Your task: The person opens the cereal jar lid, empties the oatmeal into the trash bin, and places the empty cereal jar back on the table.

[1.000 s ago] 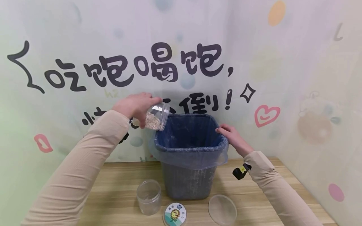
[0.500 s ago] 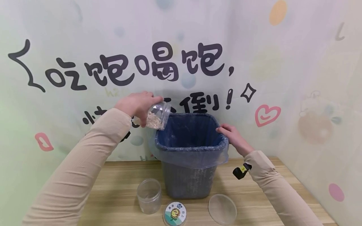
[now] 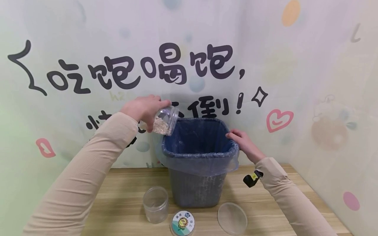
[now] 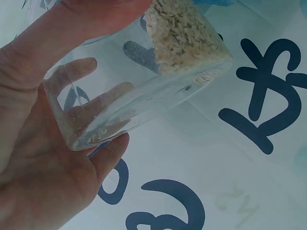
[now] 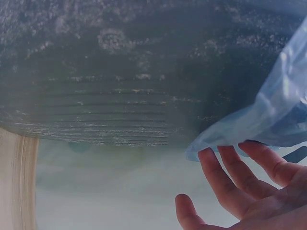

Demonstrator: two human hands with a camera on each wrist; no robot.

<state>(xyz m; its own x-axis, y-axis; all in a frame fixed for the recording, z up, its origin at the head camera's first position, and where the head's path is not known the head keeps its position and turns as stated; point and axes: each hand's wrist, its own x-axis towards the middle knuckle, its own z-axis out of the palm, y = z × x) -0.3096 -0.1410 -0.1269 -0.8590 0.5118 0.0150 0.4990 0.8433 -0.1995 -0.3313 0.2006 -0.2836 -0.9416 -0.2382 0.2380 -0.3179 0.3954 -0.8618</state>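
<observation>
My left hand point(image 3: 144, 111) grips a clear plastic jar point(image 4: 110, 103) tipped on its side, its mouth toward the left rim of a dark blue trash can point(image 3: 196, 190). Pale oat-like flakes point(image 4: 184, 38) are heaped along the lower side of the jar, near its mouth. A translucent blue bag point(image 3: 200, 167) lines the can and folds down outside its rim. At the right rim my right hand point(image 3: 240, 141) holds the can's edge. In the right wrist view several fingertips touch the bag's folded edge from outside, with the thumb out of sight there.
On the wooden table point(image 3: 124, 193), in front of the can, stand a lidless clear jar point(image 3: 155, 206) and a round container with a sunflower label point(image 3: 182, 223). A clear round lid point(image 3: 232, 218) lies to their right. A printed wall point(image 3: 189, 29) rises close behind.
The tipped jar and my left hand have edged very slightly right. My right hand stays at the can's rim, and the things on the table have not moved.
</observation>
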